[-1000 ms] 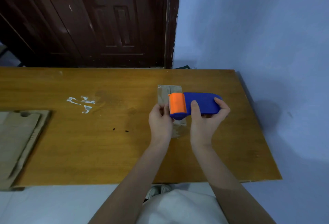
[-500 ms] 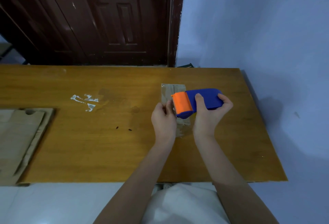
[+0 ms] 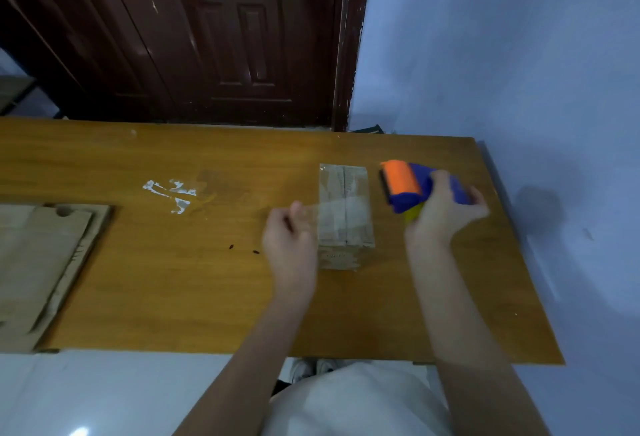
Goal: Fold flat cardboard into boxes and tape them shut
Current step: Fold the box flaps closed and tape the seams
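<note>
Near the worktop's (image 3: 104, 145) right end stands a small cardboard box (image 3: 346, 207) — light, stiff-edged, best steadied by its sides. The left hand (image 3: 291, 238) pinches a thin, clingy tape strip (image 3: 332, 216) stretched over it; the right hand (image 3: 445, 209) grips the tape dispenser (image 3: 408, 184).

Plain room: panelled wooden door (image 3: 221, 34), worn table (image 3: 207, 262).

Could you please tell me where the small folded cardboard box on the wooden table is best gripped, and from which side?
Grip the small folded cardboard box by its two long side walls, coming from above. It lies flat with its long axis running away from the person, narrow enough across to look spannable; clear tape crosses its top.
</note>
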Available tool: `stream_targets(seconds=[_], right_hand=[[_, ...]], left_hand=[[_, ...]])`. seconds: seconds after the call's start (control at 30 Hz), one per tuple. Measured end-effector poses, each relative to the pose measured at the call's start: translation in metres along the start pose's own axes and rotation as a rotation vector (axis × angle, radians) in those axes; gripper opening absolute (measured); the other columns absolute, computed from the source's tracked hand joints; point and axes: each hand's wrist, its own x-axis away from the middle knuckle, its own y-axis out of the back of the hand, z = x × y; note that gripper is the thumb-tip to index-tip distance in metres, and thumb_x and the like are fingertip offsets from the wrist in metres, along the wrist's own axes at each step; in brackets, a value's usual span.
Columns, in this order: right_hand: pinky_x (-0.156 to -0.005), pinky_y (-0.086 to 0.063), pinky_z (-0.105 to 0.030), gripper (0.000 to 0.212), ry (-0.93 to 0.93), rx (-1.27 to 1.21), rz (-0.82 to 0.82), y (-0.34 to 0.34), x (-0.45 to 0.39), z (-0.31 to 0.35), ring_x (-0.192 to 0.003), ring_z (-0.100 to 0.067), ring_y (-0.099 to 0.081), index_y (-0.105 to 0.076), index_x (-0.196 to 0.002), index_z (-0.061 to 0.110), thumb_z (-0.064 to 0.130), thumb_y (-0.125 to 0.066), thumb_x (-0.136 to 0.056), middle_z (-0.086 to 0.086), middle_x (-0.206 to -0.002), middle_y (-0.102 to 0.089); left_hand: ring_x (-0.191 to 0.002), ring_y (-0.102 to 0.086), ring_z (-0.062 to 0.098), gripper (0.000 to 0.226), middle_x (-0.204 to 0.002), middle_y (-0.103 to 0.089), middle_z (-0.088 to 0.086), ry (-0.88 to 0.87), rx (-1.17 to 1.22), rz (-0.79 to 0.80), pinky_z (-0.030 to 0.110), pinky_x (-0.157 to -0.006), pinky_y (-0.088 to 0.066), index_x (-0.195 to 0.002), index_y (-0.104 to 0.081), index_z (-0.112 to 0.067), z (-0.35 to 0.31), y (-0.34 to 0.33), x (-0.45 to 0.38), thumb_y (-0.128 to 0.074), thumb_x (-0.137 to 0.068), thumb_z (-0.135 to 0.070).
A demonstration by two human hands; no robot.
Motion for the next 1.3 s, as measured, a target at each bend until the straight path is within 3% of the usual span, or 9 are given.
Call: stream_targets(seconds=[0.2,0.3,0.43,0.53,0.63,0.97,1.1,1.23,1.3], right_hand=[[-0.076,-0.051,-0.021,0.065,0.527,0.299,0.234,0.021,0.008,-0.004,-0.106,-0.028,-0.052,-0.032,-0.118,0.011,0.012,-0.075,-0.070,-0.021,-0.129,-0.034],[-0.075,-0.052,-0.021,0.069,0.546,0.313,0.357,0.035,0.016,-0.013,-0.107,-0.023,-0.054,-0.029,-0.118,0.012,0.015,-0.077,-0.068,-0.022,-0.131,-0.030],[-0.081,-0.055,-0.026,0.067,0.551,0.303,0.477,0.053,0.021,-0.020,-0.114,-0.025,-0.059,-0.026,-0.113,0.015,-0.012,-0.072,-0.072,-0.018,-0.132,-0.028],[-0.074,-0.050,-0.013,0.069,0.611,0.414,0.420,0.059,0.024,-0.021,-0.105,0.004,-0.054,-0.026,-0.113,0.014,-0.009,-0.075,-0.071,0.007,-0.120,-0.030],[-0.066,-0.047,-0.006,0.070,0.653,0.446,0.418,0.063,0.027,-0.024,-0.093,0.016,-0.051,-0.027,-0.113,0.015,-0.014,-0.074,-0.070,0.011,-0.111,-0.030],[-0.065,-0.048,-0.006,0.079,0.767,0.496,0.497,0.067,0.030,-0.041,-0.094,0.014,-0.053,-0.028,-0.112,0.027,-0.014,-0.076,-0.065,0.011,-0.113,-0.032],[-0.066,-0.049,-0.010,0.088,0.812,0.549,0.515,0.068,0.024,-0.045,-0.091,0.000,-0.051,-0.023,-0.119,0.052,0.005,-0.077,-0.068,0.014,-0.118,-0.031],[-0.066,-0.047,-0.006,0.074,0.828,0.581,0.504,0.067,0.020,-0.049,-0.089,-0.002,-0.048,-0.033,-0.115,0.025,-0.004,-0.079,-0.066,0.014,-0.114,-0.032],[-0.067,-0.047,-0.006,0.075,0.800,0.604,0.501,0.065,0.020,-0.048,-0.092,-0.010,-0.050,-0.032,-0.114,0.031,-0.004,-0.079,-0.067,0.015,-0.113,-0.032]], left_hand=[[-0.053,-0.059,0.015,0.026,-0.059,-0.059,0.001,0.176,-0.025,0.215,0.033,-0.054,-0.053,-0.082,-0.062,-0.007,0.019,0.028,-0.032,-0.051,-0.097,-0.025],[-0.053,-0.059,0.015,0.028,-0.057,-0.059,0.001,0.129,-0.055,0.245,0.033,-0.053,-0.055,-0.077,-0.062,-0.008,0.022,0.036,-0.045,-0.056,-0.095,-0.028],[-0.046,-0.056,0.004,0.024,-0.057,-0.059,-0.002,0.075,-0.190,0.323,0.027,-0.051,-0.054,-0.073,-0.057,-0.014,0.036,0.035,-0.040,-0.059,-0.093,-0.028],[-0.053,-0.059,0.010,0.023,-0.062,-0.061,0.000,0.107,-0.205,0.386,0.034,-0.058,-0.057,-0.074,-0.056,-0.017,0.045,0.029,-0.036,-0.057,-0.094,-0.028],[-0.056,-0.059,0.015,0.025,-0.063,-0.062,-0.001,0.089,-0.227,0.404,0.038,-0.062,-0.056,-0.074,-0.057,-0.016,0.049,0.026,-0.037,-0.054,-0.095,-0.030],[-0.061,-0.060,0.020,0.036,-0.067,-0.065,0.002,0.042,-0.369,0.370,0.044,-0.064,-0.052,-0.075,-0.063,-0.010,0.062,0.028,-0.048,-0.054,-0.094,-0.039],[-0.065,-0.063,0.017,0.035,-0.068,-0.066,-0.001,0.022,-0.393,0.365,0.043,-0.068,-0.054,-0.072,-0.062,-0.014,0.067,0.026,-0.049,-0.054,-0.094,-0.040],[-0.066,-0.063,0.016,0.034,-0.068,-0.067,-0.004,0.010,-0.406,0.368,0.042,-0.068,-0.054,-0.073,-0.062,-0.017,0.070,0.024,-0.051,-0.053,-0.094,-0.042],[-0.066,-0.063,0.016,0.034,-0.068,-0.066,-0.005,0.005,-0.412,0.373,0.040,-0.066,-0.054,-0.072,-0.062,-0.018,0.071,0.022,-0.052,-0.053,-0.094,-0.042]])
